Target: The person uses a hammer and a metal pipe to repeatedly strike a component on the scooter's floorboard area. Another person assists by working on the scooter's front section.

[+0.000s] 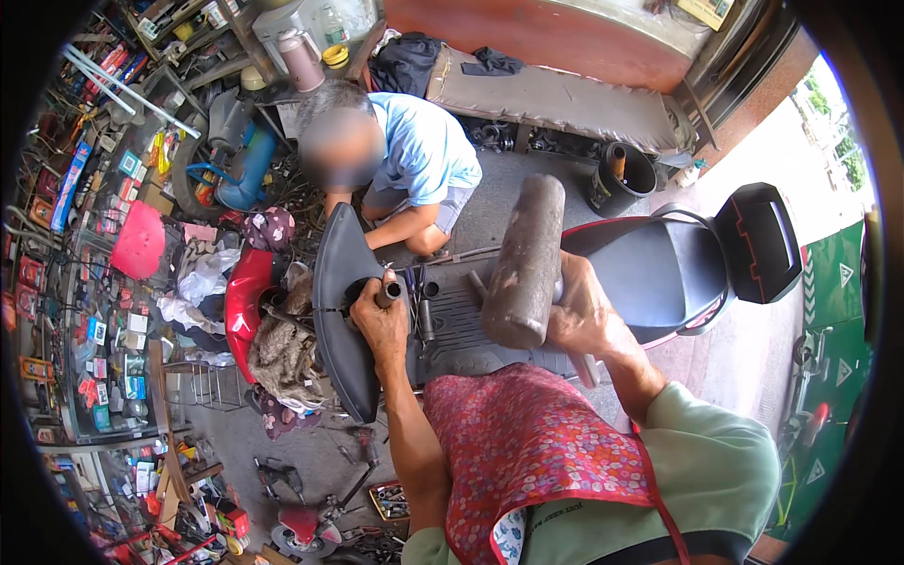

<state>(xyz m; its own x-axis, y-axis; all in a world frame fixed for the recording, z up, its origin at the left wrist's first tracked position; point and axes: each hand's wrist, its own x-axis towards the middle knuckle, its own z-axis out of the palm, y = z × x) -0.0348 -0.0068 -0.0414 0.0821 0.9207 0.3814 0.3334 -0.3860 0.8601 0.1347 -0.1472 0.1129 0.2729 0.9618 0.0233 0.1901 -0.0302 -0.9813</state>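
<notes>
My right hand (581, 303) is closed around the handle of a heavy hammer (524, 259), its thick cylindrical steel head raised over the scooter's footboard (461, 330). Against the dark grey scooter panel (341, 363), my left hand (380, 325) grips a short metal tube (389, 293) with its open end facing up; its other end is hidden. The hammer head is apart from the tube. Several slim tools, among them a dark metal socket tool (427, 318), lie on the footboard beside my left hand.
Across the scooter crouches a person in a light blue shirt (428, 141), hands behind the panel. The black seat (650, 273) and rear box (758, 243) extend right. A black bucket (621, 184) stands beyond. Crowded parts shelves (104, 358) and a red fairing (247, 311) are left.
</notes>
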